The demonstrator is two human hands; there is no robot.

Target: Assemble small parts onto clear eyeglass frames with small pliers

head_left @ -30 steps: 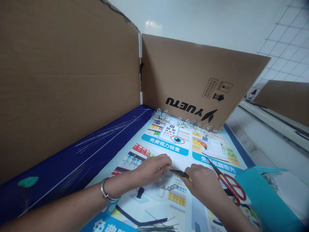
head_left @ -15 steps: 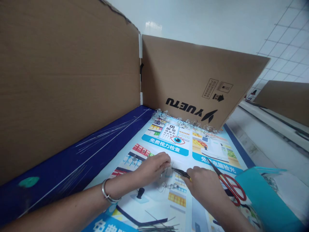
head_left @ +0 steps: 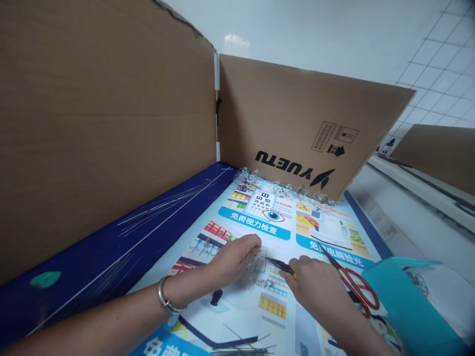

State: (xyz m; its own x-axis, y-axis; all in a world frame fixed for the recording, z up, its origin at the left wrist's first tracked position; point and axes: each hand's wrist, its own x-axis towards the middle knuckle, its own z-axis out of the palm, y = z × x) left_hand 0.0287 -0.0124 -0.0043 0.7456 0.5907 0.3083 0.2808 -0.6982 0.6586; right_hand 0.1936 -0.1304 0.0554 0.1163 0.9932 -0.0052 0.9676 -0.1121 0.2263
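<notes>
My left hand (head_left: 239, 254), with a silver bracelet at the wrist, pinches a thin wire (head_left: 264, 251) over the printed poster. My right hand (head_left: 311, 277) is wrapped round a pair of pliers (head_left: 280, 264), black-jawed with a bit of yellow at the handle. The plier tips meet the wire just right of my left fingers. Below them are small clear beads (head_left: 264, 283), strung or clustered near the wire; how they are joined is too fine to tell. Red-handled scissors (head_left: 358, 289) lie beside my right hand, their blades pointing away from me.
Cardboard panels (head_left: 289, 109) stand at the back and left. Clear beaded wire pieces (head_left: 285, 190) line the back panel's foot. Loose wires (head_left: 159, 207) lie on the blue strip at left, and cut lengths (head_left: 245, 350) near the front. A teal box (head_left: 411, 301) sits at right.
The plier tips have shifted very slightly, and the wire loop between the hands shows a little more. Both hands keep their grip in nearly the same place.
</notes>
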